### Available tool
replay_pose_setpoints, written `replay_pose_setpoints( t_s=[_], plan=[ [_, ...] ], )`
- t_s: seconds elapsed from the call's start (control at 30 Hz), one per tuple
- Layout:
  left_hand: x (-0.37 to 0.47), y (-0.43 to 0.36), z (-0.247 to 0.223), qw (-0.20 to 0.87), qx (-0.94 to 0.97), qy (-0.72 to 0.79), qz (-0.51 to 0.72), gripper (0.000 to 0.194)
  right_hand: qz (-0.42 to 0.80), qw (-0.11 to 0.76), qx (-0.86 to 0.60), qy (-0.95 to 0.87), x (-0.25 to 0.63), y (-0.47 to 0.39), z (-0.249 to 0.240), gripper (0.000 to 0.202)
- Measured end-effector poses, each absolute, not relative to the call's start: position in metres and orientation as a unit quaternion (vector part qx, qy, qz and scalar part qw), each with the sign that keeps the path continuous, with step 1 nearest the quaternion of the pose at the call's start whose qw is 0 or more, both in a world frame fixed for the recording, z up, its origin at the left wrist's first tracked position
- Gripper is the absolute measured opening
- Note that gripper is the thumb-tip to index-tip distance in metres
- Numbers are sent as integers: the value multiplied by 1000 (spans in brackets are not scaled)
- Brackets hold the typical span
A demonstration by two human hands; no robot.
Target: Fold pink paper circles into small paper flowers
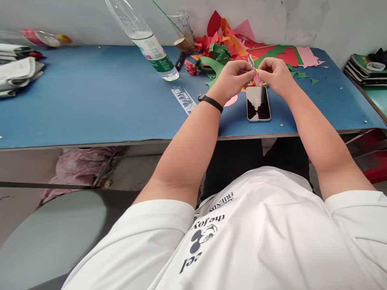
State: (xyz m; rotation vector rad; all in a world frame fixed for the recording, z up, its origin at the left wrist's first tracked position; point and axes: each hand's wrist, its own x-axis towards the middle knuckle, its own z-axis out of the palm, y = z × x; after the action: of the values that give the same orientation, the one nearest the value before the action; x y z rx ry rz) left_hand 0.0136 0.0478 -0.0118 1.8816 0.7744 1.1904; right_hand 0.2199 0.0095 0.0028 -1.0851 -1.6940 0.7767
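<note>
Above the blue table, my left hand point(236, 78) and my right hand point(275, 76) meet with their fingers pinched. Between the fingertips is a small pink paper piece point(258, 79) with a bit of yellow at its top. A thin pale strand or stick shows by my left fingers; what it is I cannot make out. Scissors point(250, 61) lie just behind, blades pointing away, their handles partly hidden by the hands. Below the hands a smartphone point(258, 104) lies with a dark screen. A pink paper disc point(231, 100) is half covered by my left wrist.
Colored paper scraps point(232, 40) heap against the wall. A plastic water bottle point(155, 56), a clear stencil ruler point(184, 100) and a red paper flower point(192, 67) are left of my hands. Folded papers point(18, 74) lie far left. A grey stool point(60, 237) stands below.
</note>
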Motion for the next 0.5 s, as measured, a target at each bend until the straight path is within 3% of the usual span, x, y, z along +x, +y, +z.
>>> replay_pose_setpoints(
  t_s=[0.5],
  plan=[
    [16, 36, -3, 410, 715, 333, 457, 31, 259, 456, -465, -713, 214, 9, 0, 49]
  ],
)
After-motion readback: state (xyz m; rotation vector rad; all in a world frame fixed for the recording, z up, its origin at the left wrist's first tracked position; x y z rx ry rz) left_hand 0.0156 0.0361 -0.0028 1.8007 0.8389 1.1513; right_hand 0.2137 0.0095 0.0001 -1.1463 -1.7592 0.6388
